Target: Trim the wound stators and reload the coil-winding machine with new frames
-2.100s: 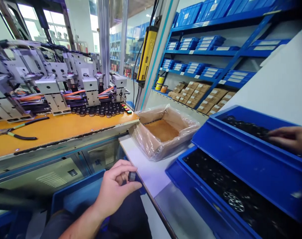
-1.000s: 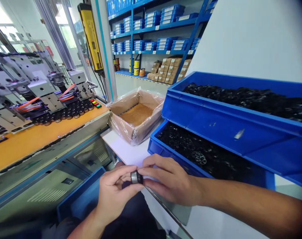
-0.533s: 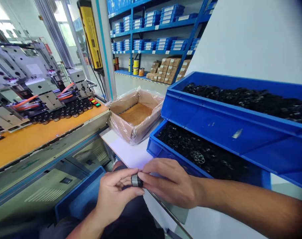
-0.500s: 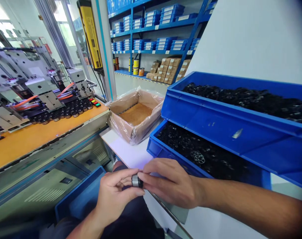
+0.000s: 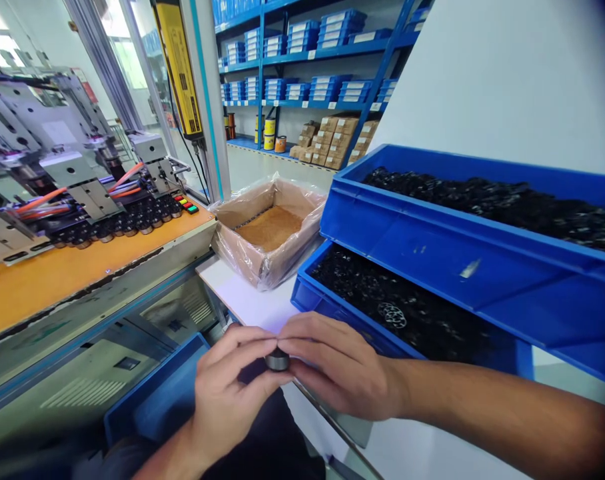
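A small round part (image 5: 277, 361), black on top with a silver metal band, is held between both hands above my lap, near the white table's edge. My left hand (image 5: 235, 383) grips it from the left, thumb below and fingers at the top. From the right, my right hand (image 5: 340, 367) closes on the same part, its fingertips meeting the left ones over it. Beyond my right hand, a lower blue bin (image 5: 312, 303) holds many black pieces. Above that bin, an upper blue bin (image 5: 407, 233) is heaped with black parts.
A plastic-lined cardboard box (image 5: 252, 257) stands on the white table (image 5: 222, 280). At left, a machine bench (image 5: 132, 253) carries rows of black-and-silver parts and colored buttons. Another blue bin (image 5: 152, 387) sits low at left. Blue shelves (image 5: 322, 50) stand behind.
The round part has turned so its black side faces up and its metal band faces me. My left fingers have risen over its top, and the right fingertips have closed in on it.
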Demonstrator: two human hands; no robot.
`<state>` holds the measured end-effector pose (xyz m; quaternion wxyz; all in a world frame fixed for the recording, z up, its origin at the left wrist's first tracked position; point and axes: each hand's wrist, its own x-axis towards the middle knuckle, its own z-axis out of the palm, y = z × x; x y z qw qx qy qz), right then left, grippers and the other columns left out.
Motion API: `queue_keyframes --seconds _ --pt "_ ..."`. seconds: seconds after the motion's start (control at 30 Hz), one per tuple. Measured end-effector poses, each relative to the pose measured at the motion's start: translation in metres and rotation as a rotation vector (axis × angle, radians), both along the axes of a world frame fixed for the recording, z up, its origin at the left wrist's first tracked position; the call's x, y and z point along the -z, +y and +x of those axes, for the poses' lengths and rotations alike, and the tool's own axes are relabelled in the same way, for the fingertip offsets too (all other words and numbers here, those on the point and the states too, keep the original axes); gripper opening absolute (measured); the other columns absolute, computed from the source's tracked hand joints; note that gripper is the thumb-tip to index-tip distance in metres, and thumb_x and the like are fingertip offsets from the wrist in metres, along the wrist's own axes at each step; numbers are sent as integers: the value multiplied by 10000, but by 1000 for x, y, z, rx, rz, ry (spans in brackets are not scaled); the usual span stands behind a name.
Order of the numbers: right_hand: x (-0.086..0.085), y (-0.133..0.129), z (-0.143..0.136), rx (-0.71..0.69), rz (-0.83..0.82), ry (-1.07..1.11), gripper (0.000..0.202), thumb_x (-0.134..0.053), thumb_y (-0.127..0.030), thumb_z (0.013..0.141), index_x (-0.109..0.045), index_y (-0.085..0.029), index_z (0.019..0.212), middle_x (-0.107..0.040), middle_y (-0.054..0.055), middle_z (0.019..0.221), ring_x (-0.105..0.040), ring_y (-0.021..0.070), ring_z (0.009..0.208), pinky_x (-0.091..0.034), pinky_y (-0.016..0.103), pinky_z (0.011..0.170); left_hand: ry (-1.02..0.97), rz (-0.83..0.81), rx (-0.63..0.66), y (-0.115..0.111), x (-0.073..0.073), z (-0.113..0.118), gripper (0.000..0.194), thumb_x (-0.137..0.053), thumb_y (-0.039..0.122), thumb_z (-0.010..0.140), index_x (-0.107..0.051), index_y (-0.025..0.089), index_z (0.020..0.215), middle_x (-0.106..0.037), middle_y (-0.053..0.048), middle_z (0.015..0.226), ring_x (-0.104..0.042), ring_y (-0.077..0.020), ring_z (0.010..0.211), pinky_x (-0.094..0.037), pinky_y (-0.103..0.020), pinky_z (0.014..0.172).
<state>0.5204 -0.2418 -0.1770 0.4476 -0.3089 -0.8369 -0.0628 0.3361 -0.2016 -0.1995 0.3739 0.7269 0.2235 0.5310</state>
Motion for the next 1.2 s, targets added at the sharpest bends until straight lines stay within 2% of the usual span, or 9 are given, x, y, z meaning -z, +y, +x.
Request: queue_keyframes --seconds 0.07,0.17,0.37,0.5,0.6,0.73,0.83,1.07,1.2 --pt "-1 -2 -1 -29 -49 24 249 -526 -18 866 -579 -67 1104 -663 143 932 -635 198 913 -615 348 775 82 165 -7 3 -3 -7 378 -860 98 641 -766 219 986 -765 -47 886 -729 -168 777 -590 -236 726" --pt "-2 -2 -1 -60 -86 32 243 -520 -18 870 -578 -60 1102 -665 145 931 -627 191 892 -614 340 762 104 188 -22 1 -2 -10 380 -846 79 657 -753 224 997 -758 -19 849 -713 -131 728 -570 -195 698" --pt "1 3 0 -25 13 -18 223 -528 -26 860 -575 -64 1074 -656 144 891 -622 207 865 -601 370 726 -97 -337 97 -3 12 4 349 -872 145 632 -742 237 942 -708 -48 990 -673 -184 920 -549 -265 807" --pt "0 5 1 0 -21 33 226 -539 -77 884 -569 -86 1108 -644 145 954 -618 211 926 -601 385 772 -296 -738 433 0 18 10 309 -800 269 757 -728 250 1057 -730 -35 853 -681 -143 795 -537 -245 763" --pt "-2 4 2 -25 -97 68 206 -540 -90 901 -574 -100 1104 -636 136 963 -612 204 933 -594 377 793 -333 -839 592 3 20 7 354 -687 371 859 -680 272 1199 -750 -56 891 -692 -150 812 -538 -266 792" --pt "-1 5 3 -30 -78 48 232 -553 -60 890 -564 -80 1121 -638 148 973 -603 214 931 -585 387 793 -144 -511 413 9 20 -2 394 -681 302 868 -640 284 1259 -692 -91 1164 -647 -207 1060 -506 -308 922" --pt "1 6 3 -23 -60 41 212 -561 -45 881 -568 -58 1092 -635 153 937 -597 214 900 -581 384 758 -29 -170 237 14 17 -6 413 -772 157 770 -702 292 1153 -693 -55 1126 -648 -193 1035 -504 -277 908" --pt "0 6 3 17 -62 49 174 -568 -97 916 -578 -72 1087 -632 138 937 -595 195 894 -581 356 764 -12 -211 239 16 17 -7 354 -672 136 856 -690 318 1159 -727 -41 1141 -675 -177 1015 -548 -251 823" --pt "1 5 3 28 -91 31 174 -541 -92 922 -586 -72 1088 -631 132 920 -591 192 876 -580 351 741 62 25 126 18 15 -9 385 -742 104 785 -709 257 1137 -704 -56 1075 -676 -180 960 -545 -263 828"
